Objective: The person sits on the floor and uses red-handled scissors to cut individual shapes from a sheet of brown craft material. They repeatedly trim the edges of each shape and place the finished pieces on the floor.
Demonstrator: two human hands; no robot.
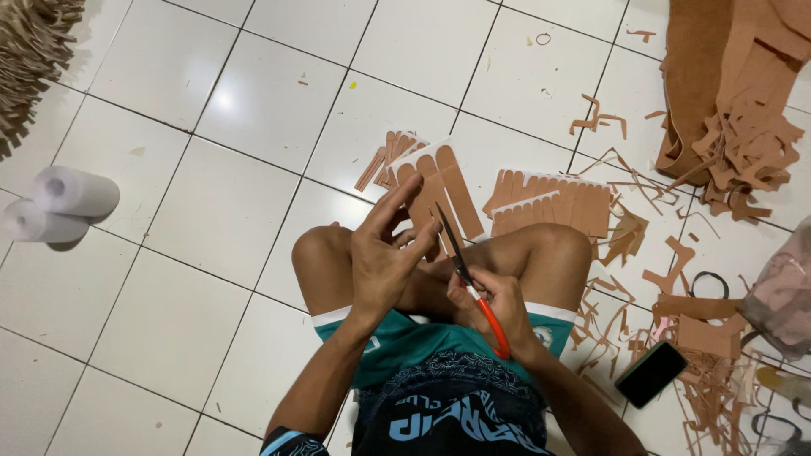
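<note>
The fingers of the left hand were spread fairly wide and pointing up and away — the index and middle ones long and straight, the thumb bent inward — and their tips pressed against a tan-brown cut sheet with rounded finger-like tabs, which they held up over the knees. Just beside it, the right hand was curled tight around the orange handles of a pair of scissors; its fingers were closed narrow on the loops, and the dark blades stood slightly parted, slanting up toward the lower edge of the tabbed sheet. Whether the blades actually bit into the material I could not tell.

Both hands sat between the person's bare knees, above teal shorts with a white hem. Beyond the knees, on the white tiled floor, lay a flat stack of similar tan tabbed pieces, and a smaller fan of narrow strips near the held sheet. To the right, thin brown offcuts were scattered about, and a black phone rested among them. A heap of the same brown sheet material filled the upper right corner. Well apart on the left lay two white paper rolls.
</note>
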